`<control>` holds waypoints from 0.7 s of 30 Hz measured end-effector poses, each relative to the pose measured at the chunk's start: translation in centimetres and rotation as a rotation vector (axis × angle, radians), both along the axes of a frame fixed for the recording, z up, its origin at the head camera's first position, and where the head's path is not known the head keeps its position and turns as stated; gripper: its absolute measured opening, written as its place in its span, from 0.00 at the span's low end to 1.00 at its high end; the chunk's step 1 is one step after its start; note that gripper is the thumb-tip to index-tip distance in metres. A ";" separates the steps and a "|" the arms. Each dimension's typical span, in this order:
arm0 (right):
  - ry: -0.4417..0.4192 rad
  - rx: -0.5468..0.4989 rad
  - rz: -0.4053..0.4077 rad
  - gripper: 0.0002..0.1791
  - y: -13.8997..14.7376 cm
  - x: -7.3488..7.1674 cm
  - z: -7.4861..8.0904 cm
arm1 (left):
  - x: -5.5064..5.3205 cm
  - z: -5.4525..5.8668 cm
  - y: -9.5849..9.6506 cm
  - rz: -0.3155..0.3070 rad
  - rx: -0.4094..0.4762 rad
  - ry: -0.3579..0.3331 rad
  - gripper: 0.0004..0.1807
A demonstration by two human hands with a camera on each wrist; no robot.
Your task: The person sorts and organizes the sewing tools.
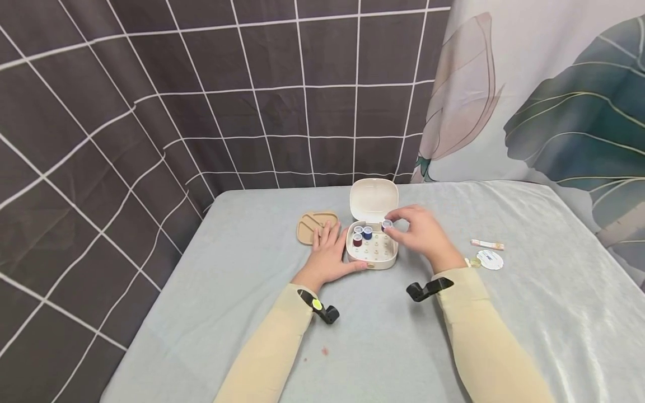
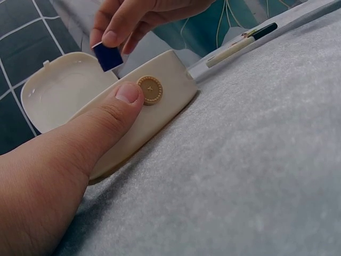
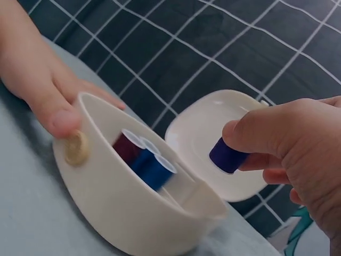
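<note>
A small white sewing box [image 1: 381,264] stands on the bed-like grey surface, its lid [image 1: 374,197] tipped up behind it. Inside are a dark red thread spool [image 3: 127,148], a blue thread spool [image 3: 156,173] and another spool partly hidden between them. My left hand [image 1: 330,258] lies along the box's left side with fingers extended. Its thumb presses the front wall beside a button-shaped clasp [image 2: 151,90]. Above the box's back right part, my right hand [image 1: 422,232] pinches a dark blue-purple thread spool [image 3: 226,156] between thumb and fingers.
A tan compartment tray [image 1: 304,234] lies left of the box, partly under the left fingertips. To the right are a narrow printed strip [image 1: 487,244] and a round white card [image 1: 490,259]. Dark gridded curtain [image 1: 272,112] hangs behind.
</note>
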State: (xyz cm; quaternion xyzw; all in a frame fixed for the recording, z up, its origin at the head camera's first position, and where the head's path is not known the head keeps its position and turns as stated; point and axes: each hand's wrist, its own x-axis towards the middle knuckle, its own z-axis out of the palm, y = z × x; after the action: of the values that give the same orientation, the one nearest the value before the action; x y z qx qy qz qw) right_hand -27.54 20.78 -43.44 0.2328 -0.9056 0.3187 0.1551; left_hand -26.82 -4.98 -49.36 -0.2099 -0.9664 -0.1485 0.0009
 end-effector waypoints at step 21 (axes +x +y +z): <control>-0.052 0.059 -0.003 0.16 -4.0 0.3 -1.7 | -0.1 0.0 -0.1 -0.001 -0.017 0.006 0.62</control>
State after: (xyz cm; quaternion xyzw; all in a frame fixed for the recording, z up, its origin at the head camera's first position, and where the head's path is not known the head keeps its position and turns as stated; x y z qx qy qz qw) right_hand -27.19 16.74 -45.09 0.2276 -0.9188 0.2974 0.1250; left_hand -26.88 -5.10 -49.40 -0.2111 -0.9674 -0.1398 0.0019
